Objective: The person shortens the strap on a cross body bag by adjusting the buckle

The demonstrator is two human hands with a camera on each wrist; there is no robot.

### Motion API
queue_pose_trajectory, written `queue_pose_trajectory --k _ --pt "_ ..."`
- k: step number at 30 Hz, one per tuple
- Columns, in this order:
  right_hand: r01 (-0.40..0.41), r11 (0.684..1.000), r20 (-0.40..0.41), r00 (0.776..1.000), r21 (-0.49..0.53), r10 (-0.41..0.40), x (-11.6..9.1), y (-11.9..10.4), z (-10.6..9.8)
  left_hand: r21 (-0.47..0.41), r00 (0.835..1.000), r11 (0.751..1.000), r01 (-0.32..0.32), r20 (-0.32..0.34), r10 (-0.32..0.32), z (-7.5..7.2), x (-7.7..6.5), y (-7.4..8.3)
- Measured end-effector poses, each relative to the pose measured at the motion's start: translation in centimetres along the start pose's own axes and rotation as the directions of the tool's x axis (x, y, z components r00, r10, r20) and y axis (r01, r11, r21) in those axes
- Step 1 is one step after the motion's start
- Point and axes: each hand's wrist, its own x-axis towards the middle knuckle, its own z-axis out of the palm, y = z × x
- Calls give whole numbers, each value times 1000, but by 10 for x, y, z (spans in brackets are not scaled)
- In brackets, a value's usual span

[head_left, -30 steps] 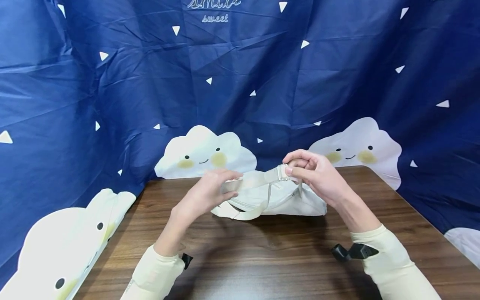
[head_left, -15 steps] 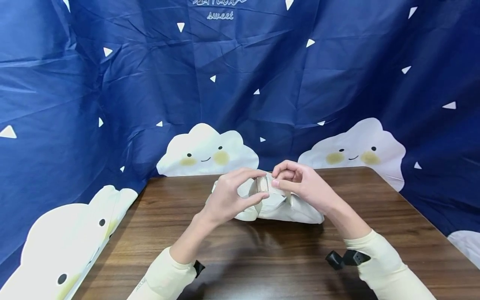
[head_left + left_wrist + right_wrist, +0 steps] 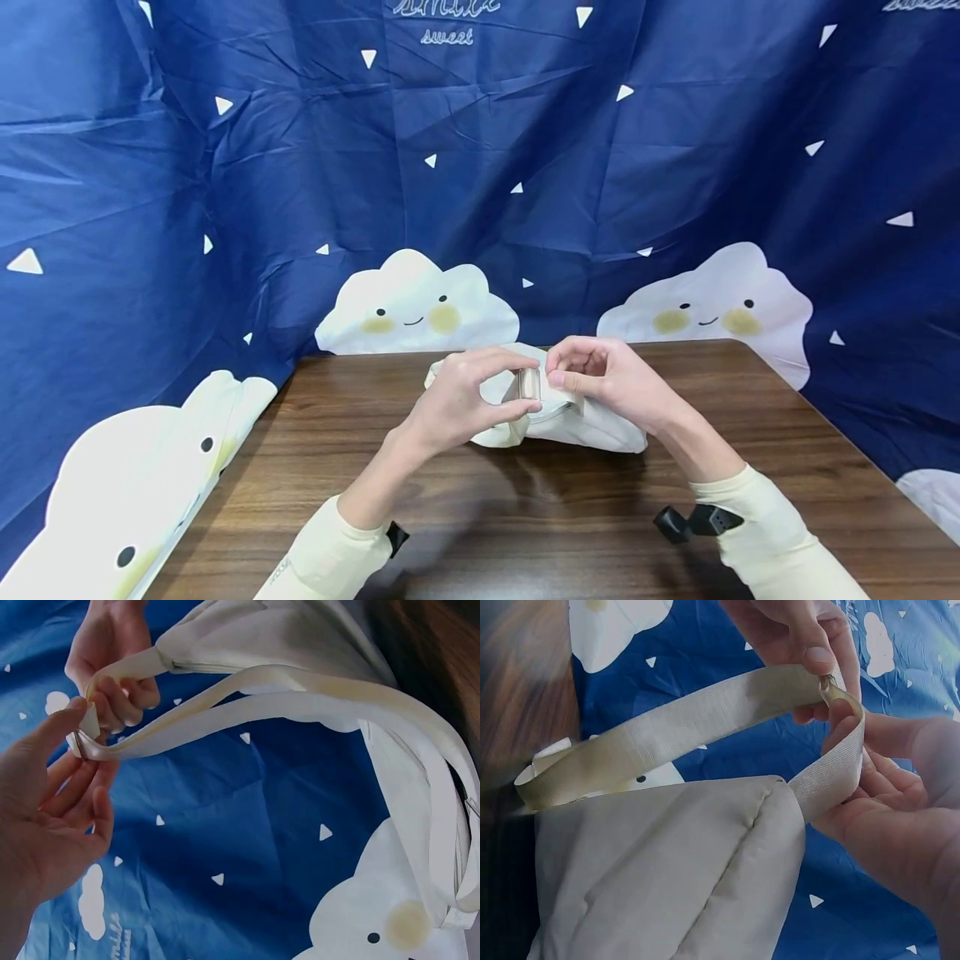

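Observation:
A white bag (image 3: pixel 600 429) with a zip lies on the table, its pale webbing strap (image 3: pixel 697 724) lifted in a loop. My left hand (image 3: pixel 457 404) pinches the metal slider buckle (image 3: pixel 529 384) on the strap between thumb and fingertips. Just right of it, my right hand (image 3: pixel 618 379) pinches the strap, its other fingers curled. In the right wrist view the webbing bends sharply at the buckle and runs down to the bag's corner. The left wrist view shows two layers of strap leading away from the buckle. Part of the bag is hidden behind my left hand in the head view.
The brown wood-grain table (image 3: pixel 465 533) spreads in front of the bag. A dark blue cloth (image 3: pixel 487 208) with clouds and triangles hangs behind it. At the left edge, a white cloud-shaped part of the cloth (image 3: pixel 142 467) borders the tabletop.
My left hand has moved right, from the strap to the buckle. My right hand has shifted left and slightly down, from the buckle to the strap beside it. The hands are closer together.

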Motion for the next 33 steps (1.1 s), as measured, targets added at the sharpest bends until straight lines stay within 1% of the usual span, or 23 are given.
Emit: queue_pose_trajectory --k 3,7,10,12,15,18,21,23,28,33 --pt "14 1000 1 1000 22 -14 0 2 2 -7 1000 1000 1 4 -1 1 -1 1" --pt "16 996 -6 1000 89 -16 1 6 6 -19 1000 1000 3 3 -3 3 -1 1" --pt "0 990 -33 999 141 5 2 6 10 -17 1000 1000 8 -3 -8 5 0 1" --pt "-10 987 -52 998 163 19 3 6 10 -32 1000 999 16 -16 -16 6 1 1" --pt "-30 987 -52 998 159 38 3 4 8 -76 998 996 44 -50 -48 7 1 0" --pt "-52 992 0 999 115 53 3 4 2 -127 992 989 78 -86 -90 5 0 -1" --pt "-78 994 46 996 78 75 3 8 -5 -150 987 983 110 -100 -125 2 -1 -3" --pt "-90 993 55 995 79 86 3 11 -8 -151 986 981 125 -92 -140 0 -2 -4" --pt "-86 991 46 996 107 82 3 14 -11 -138 985 977 164 -35 -170 0 -3 -5" --pt "-82 993 16 997 83 81 3 11 -10 -109 982 976 189 -7 -191 3 -2 -7"
